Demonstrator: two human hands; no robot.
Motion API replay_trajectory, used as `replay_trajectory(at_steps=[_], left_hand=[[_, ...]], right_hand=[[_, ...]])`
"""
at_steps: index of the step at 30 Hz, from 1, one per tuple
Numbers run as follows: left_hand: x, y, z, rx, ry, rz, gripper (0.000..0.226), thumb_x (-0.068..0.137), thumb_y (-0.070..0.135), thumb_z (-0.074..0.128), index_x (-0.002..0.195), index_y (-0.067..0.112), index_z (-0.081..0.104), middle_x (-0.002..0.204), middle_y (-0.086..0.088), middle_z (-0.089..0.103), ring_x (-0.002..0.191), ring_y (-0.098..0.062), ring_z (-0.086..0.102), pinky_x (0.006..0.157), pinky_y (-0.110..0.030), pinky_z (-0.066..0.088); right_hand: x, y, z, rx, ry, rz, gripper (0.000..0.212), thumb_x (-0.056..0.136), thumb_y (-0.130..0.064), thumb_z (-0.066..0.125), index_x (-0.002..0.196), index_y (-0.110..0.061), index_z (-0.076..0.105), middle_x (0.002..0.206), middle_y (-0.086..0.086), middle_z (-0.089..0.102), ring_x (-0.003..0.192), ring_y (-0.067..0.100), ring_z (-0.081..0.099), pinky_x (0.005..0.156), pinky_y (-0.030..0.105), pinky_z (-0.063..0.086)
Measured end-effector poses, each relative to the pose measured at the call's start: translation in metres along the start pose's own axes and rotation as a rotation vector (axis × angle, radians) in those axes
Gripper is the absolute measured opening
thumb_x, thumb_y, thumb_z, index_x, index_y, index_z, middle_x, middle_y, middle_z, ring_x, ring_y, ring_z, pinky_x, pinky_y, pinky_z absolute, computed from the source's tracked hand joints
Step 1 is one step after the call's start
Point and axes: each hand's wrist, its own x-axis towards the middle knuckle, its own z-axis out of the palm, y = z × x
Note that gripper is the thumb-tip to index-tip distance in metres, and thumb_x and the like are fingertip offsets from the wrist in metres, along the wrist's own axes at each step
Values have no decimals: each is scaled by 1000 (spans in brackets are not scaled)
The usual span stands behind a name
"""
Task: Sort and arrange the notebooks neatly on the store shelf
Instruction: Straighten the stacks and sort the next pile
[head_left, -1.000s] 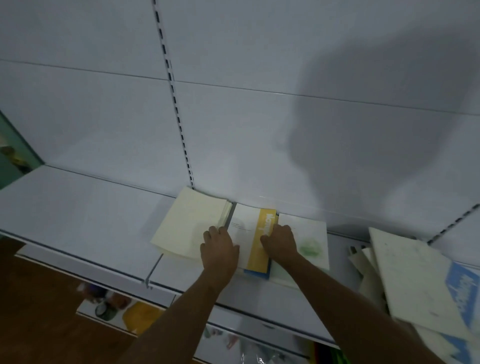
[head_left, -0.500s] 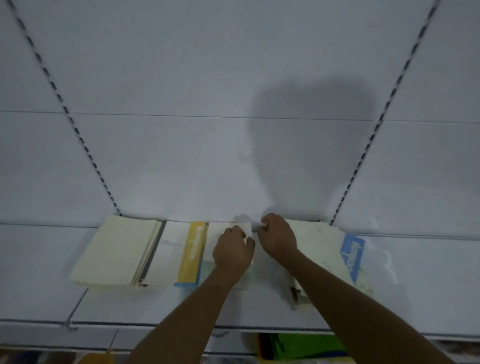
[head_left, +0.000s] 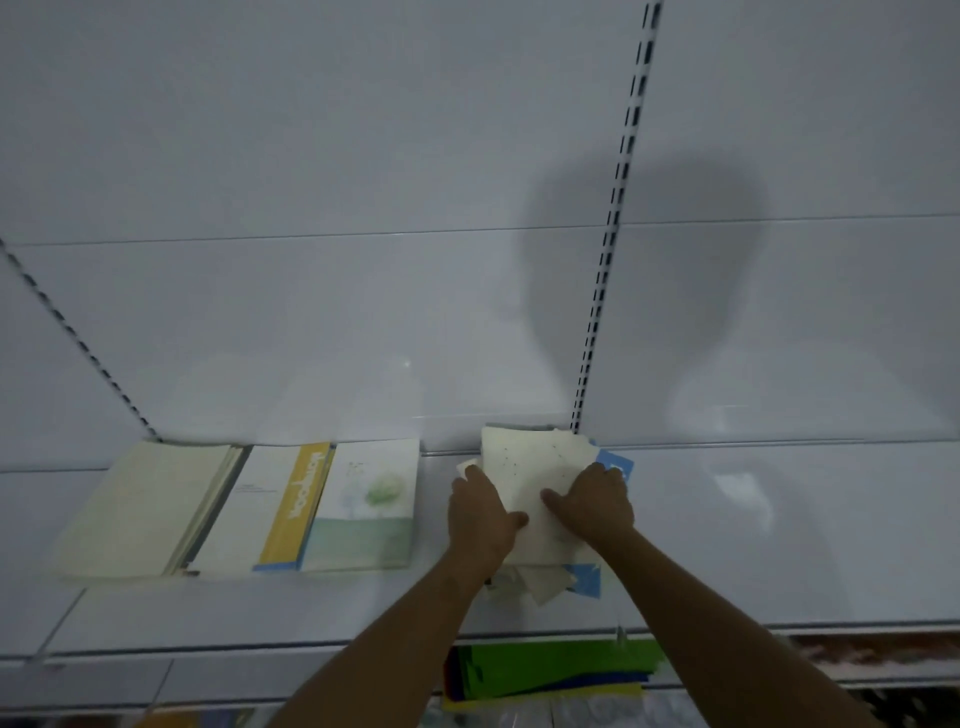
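The white metal store shelf (head_left: 779, 530) carries three flat notebooks in a row (head_left: 249, 509) left of both hands. Between the hands lies a loose cream and blue notebook pile (head_left: 540, 467), gripped by left hand (head_left: 480, 514) and right hand (head_left: 597, 501).

White shelf (head_left: 779, 535), notebooks (head_left: 270, 509), perhaps stacked

The shelf (head_left: 779, 545) and its back panel (head_left: 363, 156) look like smooth painted metal with a soft sheen that catches dim reflections. The notebooks (head_left: 358, 499) at lower left have matt paper or card covers. The cream stack (head_left: 535, 467) at centre shows plain, slightly ragged paper edges.
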Motion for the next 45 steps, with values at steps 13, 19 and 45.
replay_trajectory(at_steps=[13,19,45], left_hand=[[-3,-6,-14,-376,72,-15,41,84,14,68,119,8,46,118,-11,61,102,-24,59,81,-29,48],[9,-39,-64,-586,143,-3,31,87,10,64,112,17,47,109,-6,62,85,-15,59,65,-21,47],[63,-357,-298,-118,414,-157,50,82,18,69,127,5,52,120,-17,58,110,-30,56,94,-37,46]], right_hand=[[-1,-7,-7,421,132,-76,24,85,-30,57,77,-9,47,79,6,55,78,25,59,66,31,47],[-18,-62,3,587,27,-59,46,93,-33,53,127,-3,41,117,12,57,106,30,57,83,35,44],[-136,-373,194,676,-494,-312,47,85,-10,62,131,-10,49,100,-2,57,89,17,56,77,28,47]])
